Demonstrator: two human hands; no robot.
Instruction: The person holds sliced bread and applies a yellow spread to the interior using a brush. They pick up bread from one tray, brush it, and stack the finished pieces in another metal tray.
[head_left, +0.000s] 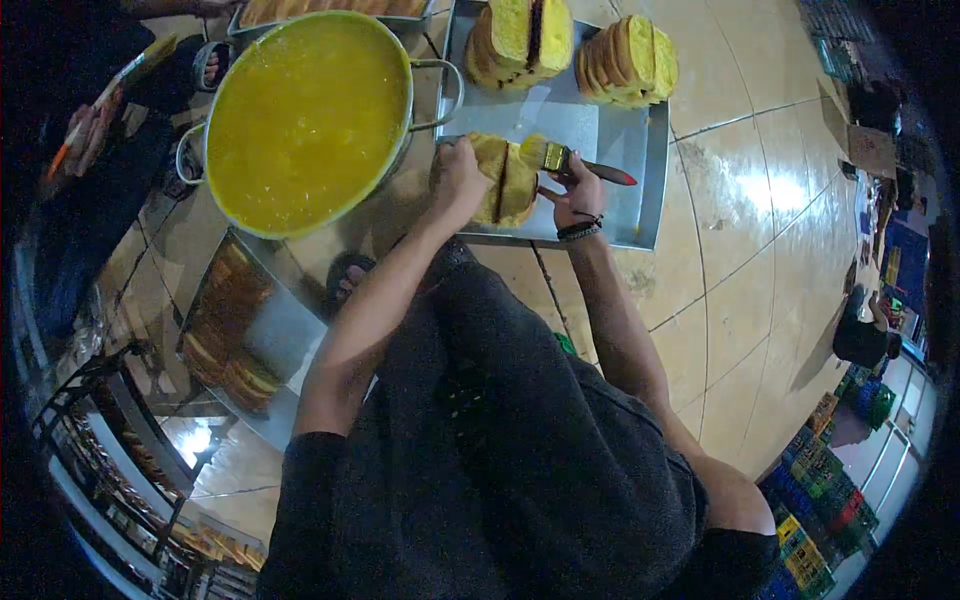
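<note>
My left hand (459, 178) grips the left side of a bread loaf (504, 184) that has a dark filling line down its middle. In my right hand (580, 196) is a flat paintbrush (556, 157) with a dark, red-tipped handle; its yellow-coated bristles touch the loaf's upper right. The loaf rests in the near left part of a metal tray (619, 202). Farther back in this tray stand a yellow-coated filled loaf (525, 37) and another yellow-coated loaf stack (628, 61). Left of the tray is a two-handled metal basin (410, 97) holding yellow liquid (307, 124).
At the left, another person's hand (88, 139) holds a brush (139, 66). A second tray (289, 330) with brown bread lies by my left arm, and a bread tray (238, 24) sits behind the basin. A rack (124, 450) stands lower left; crates (814, 495) are stacked lower right.
</note>
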